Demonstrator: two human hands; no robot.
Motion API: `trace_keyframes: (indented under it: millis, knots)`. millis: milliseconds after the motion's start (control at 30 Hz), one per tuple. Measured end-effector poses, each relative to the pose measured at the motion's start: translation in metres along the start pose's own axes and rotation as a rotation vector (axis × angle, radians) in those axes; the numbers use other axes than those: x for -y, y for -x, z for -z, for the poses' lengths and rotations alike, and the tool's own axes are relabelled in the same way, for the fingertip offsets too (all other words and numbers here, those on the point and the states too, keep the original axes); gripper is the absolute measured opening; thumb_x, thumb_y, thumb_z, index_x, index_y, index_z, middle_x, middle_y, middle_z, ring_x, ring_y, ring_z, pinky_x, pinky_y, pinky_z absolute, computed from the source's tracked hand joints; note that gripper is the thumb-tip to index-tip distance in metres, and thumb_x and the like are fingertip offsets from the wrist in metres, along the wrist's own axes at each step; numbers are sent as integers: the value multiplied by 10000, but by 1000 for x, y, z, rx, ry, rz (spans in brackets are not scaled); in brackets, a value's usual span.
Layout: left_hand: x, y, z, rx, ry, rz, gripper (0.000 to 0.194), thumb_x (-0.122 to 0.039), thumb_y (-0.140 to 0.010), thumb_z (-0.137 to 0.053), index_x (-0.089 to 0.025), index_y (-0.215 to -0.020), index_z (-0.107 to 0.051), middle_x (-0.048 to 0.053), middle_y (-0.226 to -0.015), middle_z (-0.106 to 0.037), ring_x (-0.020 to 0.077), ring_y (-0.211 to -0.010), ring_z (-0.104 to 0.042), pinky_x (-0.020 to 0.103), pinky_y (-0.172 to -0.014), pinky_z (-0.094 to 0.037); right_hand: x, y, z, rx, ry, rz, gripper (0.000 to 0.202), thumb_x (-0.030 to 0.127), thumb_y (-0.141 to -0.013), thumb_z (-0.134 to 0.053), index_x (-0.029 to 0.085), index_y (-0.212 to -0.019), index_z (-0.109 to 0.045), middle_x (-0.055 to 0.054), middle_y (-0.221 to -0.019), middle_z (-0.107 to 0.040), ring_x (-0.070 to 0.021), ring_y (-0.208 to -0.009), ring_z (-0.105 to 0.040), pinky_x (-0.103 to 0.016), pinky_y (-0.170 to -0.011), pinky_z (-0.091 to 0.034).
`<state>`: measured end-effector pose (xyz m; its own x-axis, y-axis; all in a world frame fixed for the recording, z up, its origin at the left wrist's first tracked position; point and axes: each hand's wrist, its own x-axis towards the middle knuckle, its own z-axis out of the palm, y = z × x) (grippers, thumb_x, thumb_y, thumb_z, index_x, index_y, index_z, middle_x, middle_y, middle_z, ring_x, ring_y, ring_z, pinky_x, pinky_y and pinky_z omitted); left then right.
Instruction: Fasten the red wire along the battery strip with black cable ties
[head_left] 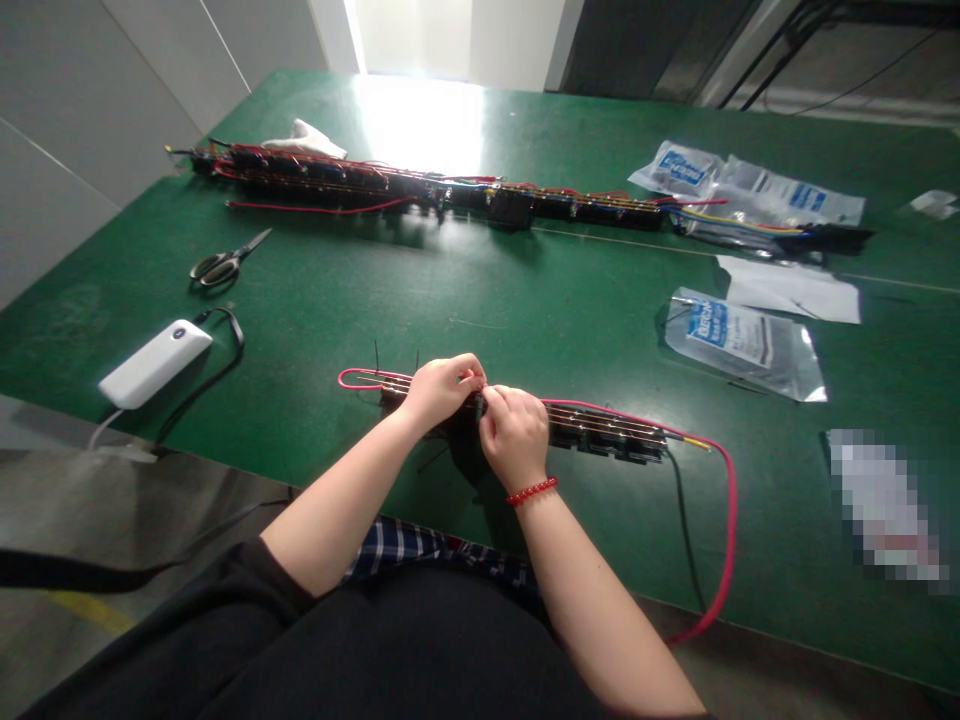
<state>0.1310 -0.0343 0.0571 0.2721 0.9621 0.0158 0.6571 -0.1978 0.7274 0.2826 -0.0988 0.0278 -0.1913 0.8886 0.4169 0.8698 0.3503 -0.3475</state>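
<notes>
A black strip-shaped assembly (607,432) with copper-coloured wires along its top lies near the table's front edge. A red cable (729,520) runs along it, loops at its left end and hangs off the right. My left hand (444,388) and my right hand (516,425) meet over its middle, fingertips pinched close together. What the fingertips hold is too small to make out. Thin black ties (377,357) stick up at the strip's left part. A red bead bracelet (532,491) is on my right wrist.
Across the back of the green table (337,290) lies a longer wired assembly (405,185). Scissors (225,265) and a white power bank (156,364) with cables are at the left. Plastic bags (742,340) and white paper (795,288) lie at the right.
</notes>
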Motion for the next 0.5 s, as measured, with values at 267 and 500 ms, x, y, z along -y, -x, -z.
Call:
trace_keyframes:
  millis: [267,500]
  knots:
    - [-4,0,0,9,-4,46,116,-312,-892,-553,-266,-873,-657,-35,-811,-720,140,-767,-651,226,-701,-448,1,0,-1,-27,2,-3,313,195,-886,-485,183,-1170,-615,-86,-1126,-679,-230,-1061,-571,-376,-962,-375]
    - [-5,0,-2,10,-41,38,117,-292,-905,-531,-279,-887,-646,-44,-805,-726,141,-760,-655,228,-702,-441,1,0,-2,-30,17,1,320,207,-899,-473,163,-1178,-624,-93,-1133,-684,-237,-1073,-572,-380,-968,-376]
